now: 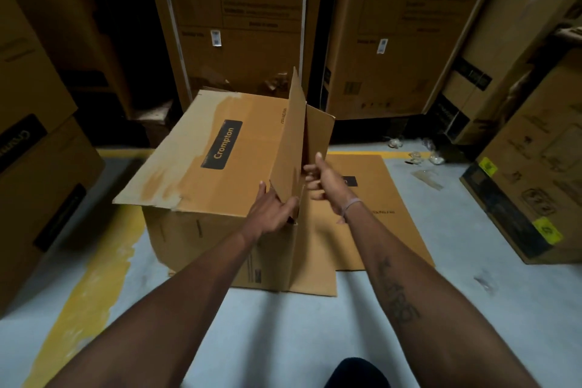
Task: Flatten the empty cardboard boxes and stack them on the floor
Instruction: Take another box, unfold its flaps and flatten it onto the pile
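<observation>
A brown cardboard box (201, 148) with a black "Crompton" label stands on the floor in front of me. One long top flap lies flat; at the box's right end a flap (291, 142) stands up. My left hand (272, 209) pinches that upright flap's lower near edge. My right hand (324, 179) grips the same flap from the right, fingers curled on its edge, thumb raised. A flattened box (378, 198) lies on the floor to the right, partly under the standing one.
Tall cardboard cartons (239, 25) line the back wall, with more cartons at the left (37, 167) and right (535, 183). Scraps of clear tape (422, 157) litter the grey floor near a yellow painted line (94, 277). My knee (359, 373) shows at the bottom.
</observation>
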Motion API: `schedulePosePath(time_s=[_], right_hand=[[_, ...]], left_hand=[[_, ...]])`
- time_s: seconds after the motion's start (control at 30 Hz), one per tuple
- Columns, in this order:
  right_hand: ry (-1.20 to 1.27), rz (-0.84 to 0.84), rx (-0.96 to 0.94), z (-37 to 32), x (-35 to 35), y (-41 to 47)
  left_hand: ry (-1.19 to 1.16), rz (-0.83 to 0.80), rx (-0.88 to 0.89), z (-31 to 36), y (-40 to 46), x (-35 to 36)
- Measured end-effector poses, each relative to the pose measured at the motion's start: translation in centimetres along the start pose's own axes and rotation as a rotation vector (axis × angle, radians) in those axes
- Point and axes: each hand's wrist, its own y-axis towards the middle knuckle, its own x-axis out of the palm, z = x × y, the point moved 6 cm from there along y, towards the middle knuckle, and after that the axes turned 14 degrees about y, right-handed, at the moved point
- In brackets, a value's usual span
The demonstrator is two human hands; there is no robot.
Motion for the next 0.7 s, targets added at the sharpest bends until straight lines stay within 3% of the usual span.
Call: schedulePosePath(time_s=[0.1,0.27,0.37,0.5,0.57,0.7], right_hand=[[0.065,-0.002,0.057,3.9,0.4,-0.2],[0.152,-0.041,0.102,7.2,1.6,0.9],[0.13,0.103,0.03,7.2,-0.3,2.2],[-0.139,0.321,-0.053,6.5,-5.9,0.2],[-0.139,0.249,0.032,8.1,-8.7,-0.7],[0.138,-0.157,0.475,13.8,-9.9,-3.2]], left_hand=[[-0.139,-0.011,-0.081,-0.8,0.4,-0.3],[-0.202,-0.039,-0.049,-1.3,1.1,-0.2],[-0.201,-0.057,-0.086,-1.8,1.9,0.2],[-0.176,-0.052,-0.134,-2.4,3.1,0.4],[-0.14,-0.073,-0.121,-2.2,3.6,1.1],[0.052,-0.082,-0.008,-0.2,4.5,2.8]])
